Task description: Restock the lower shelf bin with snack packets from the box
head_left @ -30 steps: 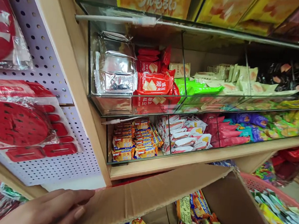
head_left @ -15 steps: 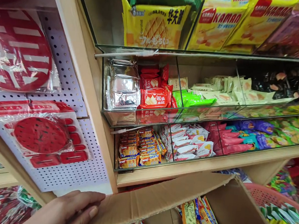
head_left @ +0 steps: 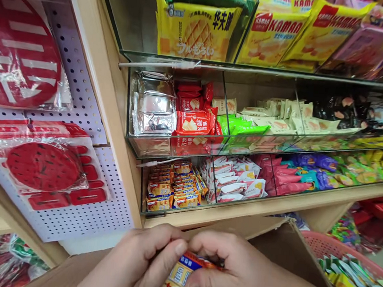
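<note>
Bottom centre: left hand (head_left: pixel 141 257) and right hand (head_left: pixel 230 267) both grip orange-blue snack packet (head_left: pixel 178 280) (can't tell if more underneath). Cardboard box (head_left: pixel 281 247) shows behind. Similar packets (head_left: pixel 177 189) fill shelf bin just above.

Bright light, glare on silver packets (head_left: pixel 155 106), shadowed carton wall (head_left: pixel 291 249), soft stretched edges
</note>
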Demonstrator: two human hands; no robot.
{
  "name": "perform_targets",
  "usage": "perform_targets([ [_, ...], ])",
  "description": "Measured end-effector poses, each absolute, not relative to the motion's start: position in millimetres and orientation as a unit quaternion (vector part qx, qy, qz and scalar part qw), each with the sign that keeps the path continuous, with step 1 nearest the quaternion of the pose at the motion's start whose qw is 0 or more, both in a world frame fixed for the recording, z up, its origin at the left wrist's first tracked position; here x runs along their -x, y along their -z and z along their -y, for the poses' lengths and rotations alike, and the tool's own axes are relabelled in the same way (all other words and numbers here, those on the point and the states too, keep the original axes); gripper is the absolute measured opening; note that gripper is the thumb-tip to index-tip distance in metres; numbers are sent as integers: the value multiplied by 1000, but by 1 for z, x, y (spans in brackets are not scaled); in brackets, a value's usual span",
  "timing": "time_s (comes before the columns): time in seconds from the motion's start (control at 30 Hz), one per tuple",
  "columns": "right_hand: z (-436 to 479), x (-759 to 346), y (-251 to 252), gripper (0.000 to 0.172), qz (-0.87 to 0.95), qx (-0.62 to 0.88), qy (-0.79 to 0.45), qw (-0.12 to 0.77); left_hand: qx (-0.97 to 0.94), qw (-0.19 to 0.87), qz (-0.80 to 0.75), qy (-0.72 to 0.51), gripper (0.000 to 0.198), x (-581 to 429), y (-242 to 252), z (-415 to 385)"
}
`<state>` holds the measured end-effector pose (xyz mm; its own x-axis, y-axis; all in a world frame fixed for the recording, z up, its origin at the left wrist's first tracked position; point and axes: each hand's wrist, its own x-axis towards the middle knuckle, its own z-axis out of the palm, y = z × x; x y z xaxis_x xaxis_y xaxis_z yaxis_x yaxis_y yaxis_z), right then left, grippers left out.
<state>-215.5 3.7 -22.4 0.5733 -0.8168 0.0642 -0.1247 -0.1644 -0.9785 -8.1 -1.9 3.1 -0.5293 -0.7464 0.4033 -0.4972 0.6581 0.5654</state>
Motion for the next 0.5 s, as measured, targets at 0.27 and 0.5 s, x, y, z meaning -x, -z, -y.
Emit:
perform_targets([
  [0.27,-2,206,41,55,-286,474,477,683,-428,413,790,149,32,6,12,15],
  [0.5,-8,213,38,60,-303,488,409,709,-382,439,811,54,17,-8,17,17],
])
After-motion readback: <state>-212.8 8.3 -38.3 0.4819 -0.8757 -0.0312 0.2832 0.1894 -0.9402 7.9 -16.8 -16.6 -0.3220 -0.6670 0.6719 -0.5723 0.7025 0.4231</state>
